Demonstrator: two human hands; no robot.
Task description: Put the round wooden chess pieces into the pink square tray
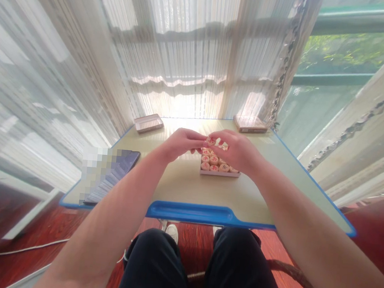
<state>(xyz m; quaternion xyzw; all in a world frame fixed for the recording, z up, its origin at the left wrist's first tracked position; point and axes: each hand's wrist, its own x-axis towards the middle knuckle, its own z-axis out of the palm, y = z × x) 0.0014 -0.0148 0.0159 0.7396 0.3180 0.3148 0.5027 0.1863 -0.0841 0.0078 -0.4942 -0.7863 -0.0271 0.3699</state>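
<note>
A shallow white box (219,173) on the table holds rows of round wooden xiangqi pieces (214,160) with red or dark characters. Above its far left part, one xiangqi piece (211,141) with a red character is raised between my hands. My right hand (234,148) curls over the box, thumb and forefinger closed around this piece. From the left, my left hand (186,141) reaches in with its fingertips pressed together at the piece's left edge. My right hand hides some of the pieces in the box.
An open, shallow box lid (148,123) lies at the table's far left, and a flat closed box (250,124) at the far right. A dark flat device (117,178), partly blurred out, rests by my left forearm. The table (188,188) has a blue edge with a tray groove.
</note>
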